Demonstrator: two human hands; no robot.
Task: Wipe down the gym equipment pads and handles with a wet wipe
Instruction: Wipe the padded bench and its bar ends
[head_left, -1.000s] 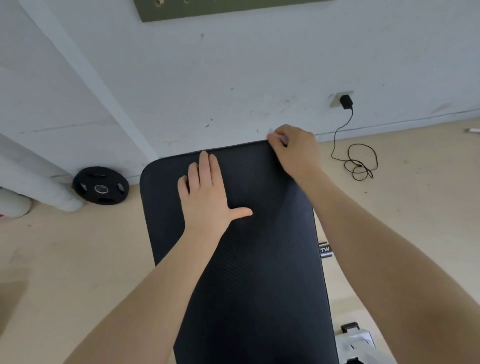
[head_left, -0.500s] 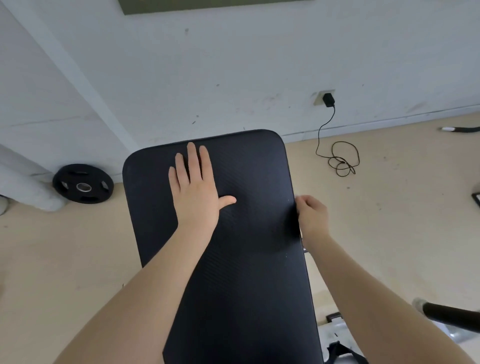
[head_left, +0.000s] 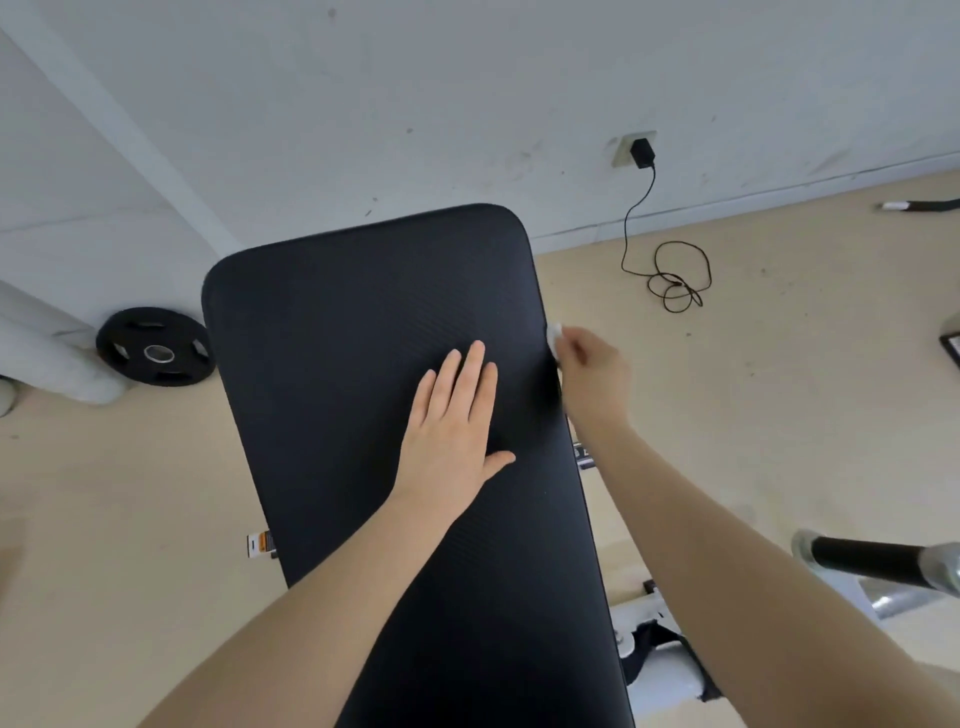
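The left hand (head_left: 457, 431) lies flat on the pad (head_left: 363, 364), fingers straight and close together, thumb spread out to the side, palm pressing down near the pad's right half. The right hand (head_left: 589, 371) is at the pad's right edge, its fingers curled round a small white wipe (head_left: 555, 332) — only a bit of it shows above the knuckles, bunched against the side of the pad. The wipe touches the edge there, about midway between the pad's far corner and the person's body.

My reading is that the side edge is being wiped, with the top face braced by the flat hand.

What could go wrong from here is mostly about coverage. The wipe is wadded small, so little of it meets the pad; a fast stroke may skip stretches of the edge and miss the underside lip. The bunched wipe could also slip out of the fingers where it drags on the textured cover and drop to the floor (head_left: 753, 389), picking up grit. The flat left hand covers part of the top face, and that patch would stay unwiped if it is not shifted. The black handle (head_left: 867, 561) at lower right looks untouched, so handles likely remain to do.
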